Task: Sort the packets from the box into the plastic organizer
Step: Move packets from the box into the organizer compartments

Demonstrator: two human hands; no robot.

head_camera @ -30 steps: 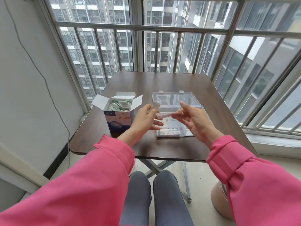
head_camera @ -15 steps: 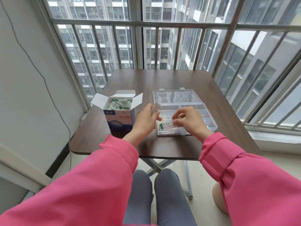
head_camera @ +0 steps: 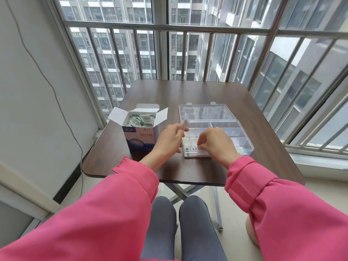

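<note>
Packet of white paper with a green mark and dark print too small to read lies in the near-left compartment of the clear plastic organizer, under the right hand; that hand's grip is curled down on the packet, fingertips pinching its right end; a second packet shows in the near-right compartment; the organizer's lid lies open flat beyond the tray, its two latches at the far edge; the left hand hovers just left of the organizer, its grip narrow around a small whitish packet that sticks up between thumb and fingers; left of it stands the box, flaps spread, full of green-and-white packets, its blue and white front bearing orange characters 创口贴; box and organizer sit near each other on the dark brown bench, whose far half and right side are bare wood; its rounded near edge runs just under the pink sleeves; window bars close in the far and right sides, a grey wall with a hanging cable the left.
</note>
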